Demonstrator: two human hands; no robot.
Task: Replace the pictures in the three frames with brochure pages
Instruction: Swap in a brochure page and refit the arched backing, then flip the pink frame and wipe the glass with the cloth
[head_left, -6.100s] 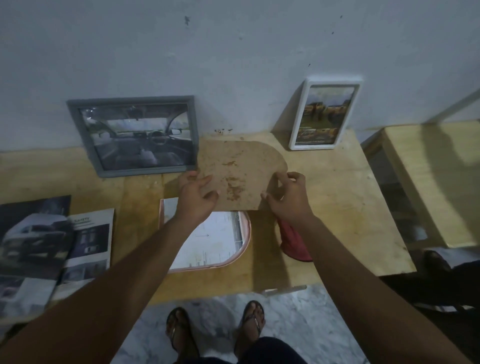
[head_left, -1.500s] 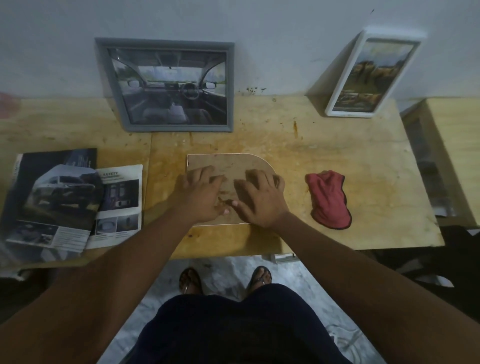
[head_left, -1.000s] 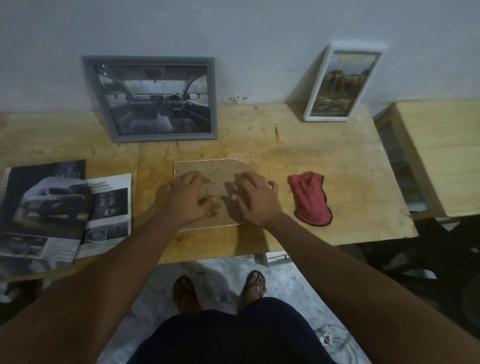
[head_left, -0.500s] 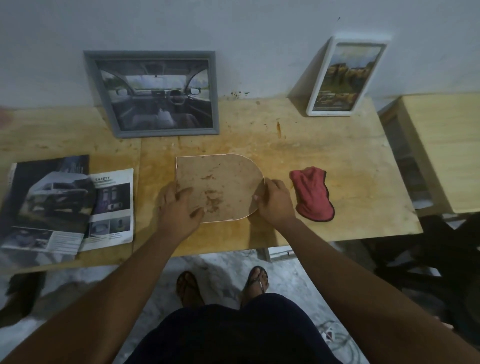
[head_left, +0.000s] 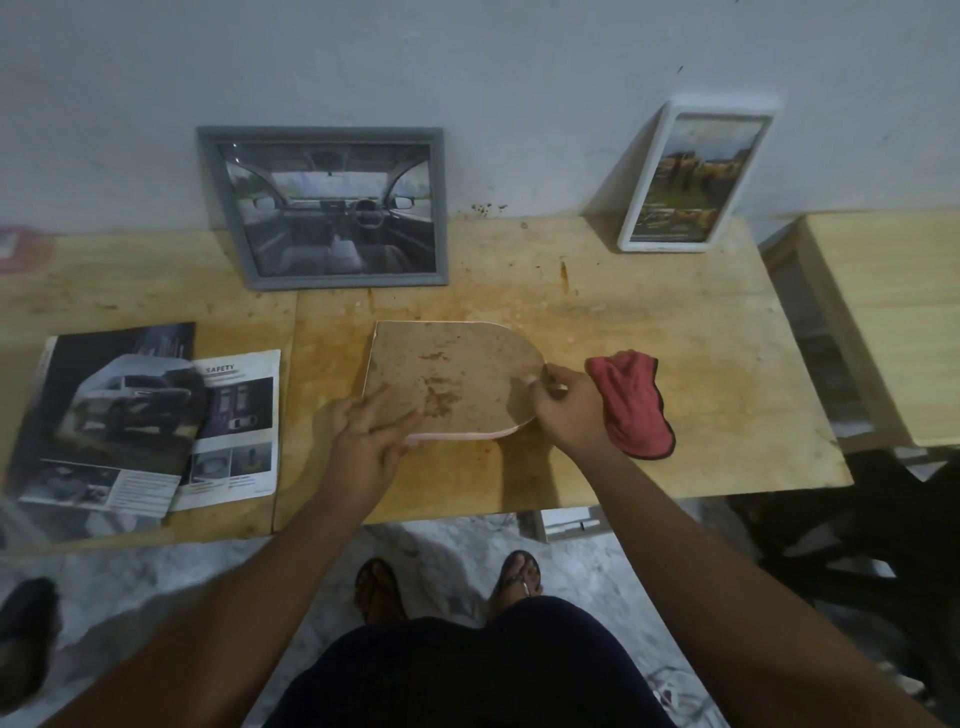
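Note:
A pink arch-shaped frame (head_left: 457, 382) lies face down in the middle of the wooden table (head_left: 675, 364), its stained brown backing board up. My left hand (head_left: 366, 441) rests flat on its near left corner, fingers spread. My right hand (head_left: 563, 408) pinches the frame's rounded right edge. A grey frame (head_left: 327, 208) with a car-interior page leans on the wall behind. A white frame (head_left: 693, 179) with a landscape page leans at the back right. Brochure pages (head_left: 150, 415) lie at the left.
A red cloth (head_left: 634, 402) lies just right of my right hand. A second wooden table (head_left: 893, 322) stands at the right. My sandalled feet (head_left: 447, 587) are on the marble floor below the table's front edge.
The backing board went onto the face-down frame and both hands pressed its middle. They have since moved outward: the left to the near left corner, the right to the rounded edge.

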